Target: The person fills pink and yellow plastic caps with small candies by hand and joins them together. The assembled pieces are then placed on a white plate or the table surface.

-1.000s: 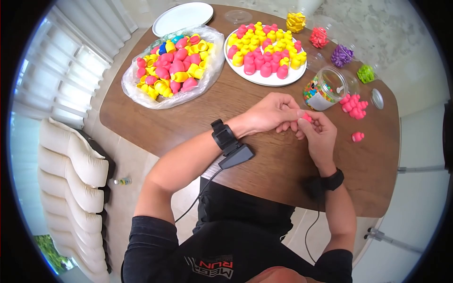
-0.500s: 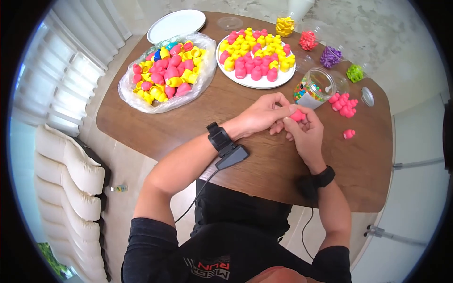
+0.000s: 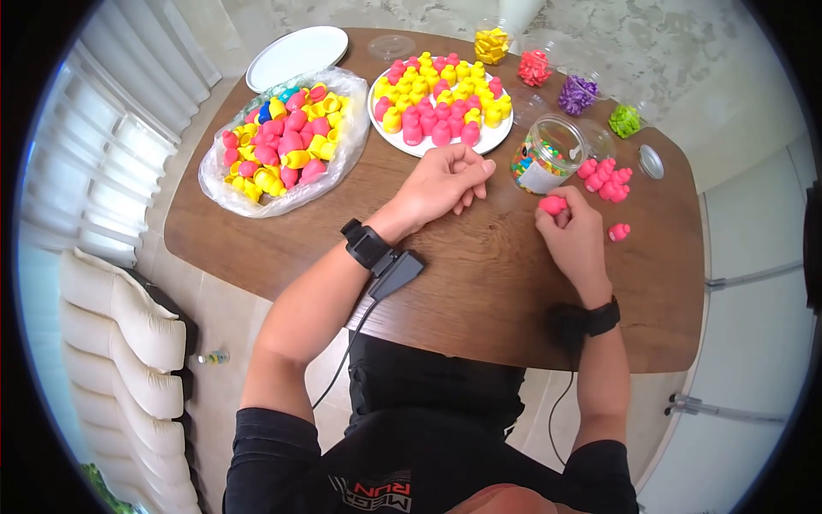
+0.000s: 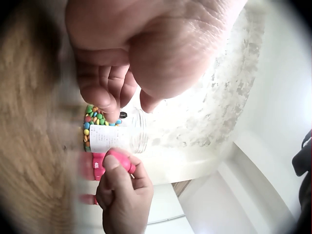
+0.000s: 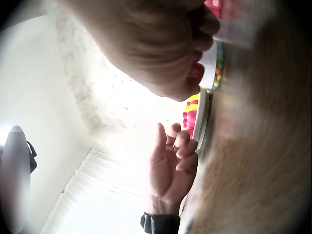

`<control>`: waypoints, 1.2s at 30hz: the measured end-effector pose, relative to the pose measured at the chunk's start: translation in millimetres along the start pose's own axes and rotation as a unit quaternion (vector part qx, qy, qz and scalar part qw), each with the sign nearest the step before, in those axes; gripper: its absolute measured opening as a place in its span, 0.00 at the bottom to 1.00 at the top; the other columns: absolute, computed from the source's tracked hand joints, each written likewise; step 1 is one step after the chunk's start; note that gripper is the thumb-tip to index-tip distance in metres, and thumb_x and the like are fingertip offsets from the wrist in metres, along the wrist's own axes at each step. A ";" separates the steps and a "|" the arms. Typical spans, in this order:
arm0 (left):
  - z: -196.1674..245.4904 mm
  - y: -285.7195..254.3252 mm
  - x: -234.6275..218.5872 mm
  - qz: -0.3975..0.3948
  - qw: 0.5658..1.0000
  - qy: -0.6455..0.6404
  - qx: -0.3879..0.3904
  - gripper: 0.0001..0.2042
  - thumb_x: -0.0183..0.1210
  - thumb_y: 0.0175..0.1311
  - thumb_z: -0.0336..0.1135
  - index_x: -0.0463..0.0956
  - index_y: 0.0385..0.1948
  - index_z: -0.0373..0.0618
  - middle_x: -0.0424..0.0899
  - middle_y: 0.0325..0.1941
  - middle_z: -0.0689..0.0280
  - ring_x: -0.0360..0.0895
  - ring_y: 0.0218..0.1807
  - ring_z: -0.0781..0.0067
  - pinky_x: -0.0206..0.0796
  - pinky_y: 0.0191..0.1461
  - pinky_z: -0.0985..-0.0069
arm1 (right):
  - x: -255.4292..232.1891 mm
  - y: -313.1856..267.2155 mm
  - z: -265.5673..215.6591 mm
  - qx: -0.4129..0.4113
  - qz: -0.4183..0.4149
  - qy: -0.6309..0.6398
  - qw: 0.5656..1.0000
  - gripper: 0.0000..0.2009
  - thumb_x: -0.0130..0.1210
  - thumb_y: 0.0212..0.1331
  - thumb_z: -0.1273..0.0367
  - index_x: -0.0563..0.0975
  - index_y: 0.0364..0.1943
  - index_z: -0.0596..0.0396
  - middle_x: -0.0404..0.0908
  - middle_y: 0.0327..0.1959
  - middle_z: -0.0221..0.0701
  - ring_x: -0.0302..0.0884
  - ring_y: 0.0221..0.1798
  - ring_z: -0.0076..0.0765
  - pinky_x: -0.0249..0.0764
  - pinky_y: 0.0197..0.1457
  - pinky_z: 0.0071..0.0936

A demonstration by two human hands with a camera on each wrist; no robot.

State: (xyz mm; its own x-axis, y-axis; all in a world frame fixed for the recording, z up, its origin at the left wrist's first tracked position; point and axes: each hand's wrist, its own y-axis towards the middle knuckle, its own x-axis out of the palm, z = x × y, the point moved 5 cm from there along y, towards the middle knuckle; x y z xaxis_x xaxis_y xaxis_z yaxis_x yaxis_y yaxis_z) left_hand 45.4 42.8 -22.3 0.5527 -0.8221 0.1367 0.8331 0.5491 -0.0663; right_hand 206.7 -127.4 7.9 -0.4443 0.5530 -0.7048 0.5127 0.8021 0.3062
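My right hand [image 3: 578, 242] pinches a small pink bottle-shaped piece [image 3: 552, 205] between thumb and fingers, just in front of a clear jar [image 3: 541, 176] of colourful candies. In the left wrist view the pink piece [image 4: 124, 160] shows a rounded body and a narrow neck end. My left hand [image 3: 441, 184] is over the table left of the jar, fingers loosely curled and holding nothing, as the right wrist view also shows. One pink piece [image 3: 619, 231] lies right of my right hand, below a cluster of several pink pieces [image 3: 606, 180].
A white plate [image 3: 492, 140] bears many upright pink and yellow pieces. To its left lies an opened plastic bag [image 3: 349, 158] of pink and yellow parts, with a white oval plate [image 3: 297, 56] behind. Clear tubs hold yellow [image 3: 491, 46], purple [image 3: 578, 94] and green [image 3: 625, 121] bows.
My hands were together at the pink piece. Now the left hand has let go and moved away left, while the right hand keeps the piece. The head view has shifted.
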 end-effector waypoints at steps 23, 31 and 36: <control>33.8 -3.8 -65.5 0.294 0.804 0.476 0.204 0.15 0.71 0.60 0.33 0.83 0.45 0.36 0.86 0.40 0.55 0.83 0.38 0.61 0.75 0.43 0.65 | -4.1 -9.3 -13.1 -0.069 0.107 0.133 0.983 0.06 0.66 0.66 0.73 0.78 0.36 0.55 0.72 0.17 0.17 0.61 0.21 0.09 0.58 0.24 0.17; 41.8 -7.9 -61.7 0.299 0.829 0.421 0.214 0.18 0.67 0.67 0.37 0.81 0.52 0.33 0.86 0.36 0.55 0.86 0.35 0.65 0.77 0.38 0.67 | 28.5 -17.8 -20.3 -0.047 -0.034 0.201 0.978 0.05 0.64 0.67 0.75 0.79 0.33 0.58 0.72 0.17 0.18 0.61 0.20 0.09 0.57 0.24 0.16; 43.4 -13.0 -25.5 0.147 0.971 0.126 0.144 0.17 0.60 0.75 0.34 0.77 0.59 0.35 0.85 0.44 0.60 0.86 0.37 0.73 0.80 0.35 0.76 | 32.4 -17.6 -12.3 -0.011 -0.048 0.243 0.969 0.04 0.64 0.66 0.75 0.79 0.39 0.59 0.73 0.20 0.16 0.62 0.23 0.07 0.58 0.25 0.15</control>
State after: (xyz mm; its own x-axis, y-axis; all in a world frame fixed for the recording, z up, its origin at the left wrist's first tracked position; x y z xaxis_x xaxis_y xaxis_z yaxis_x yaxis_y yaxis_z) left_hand 19.6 63.2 18.0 0.7827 -0.6150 -0.0957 0.6194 0.7544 0.2174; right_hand 174.2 -120.8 -12.5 -0.7858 0.5117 -0.3473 0.4384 0.8570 0.2707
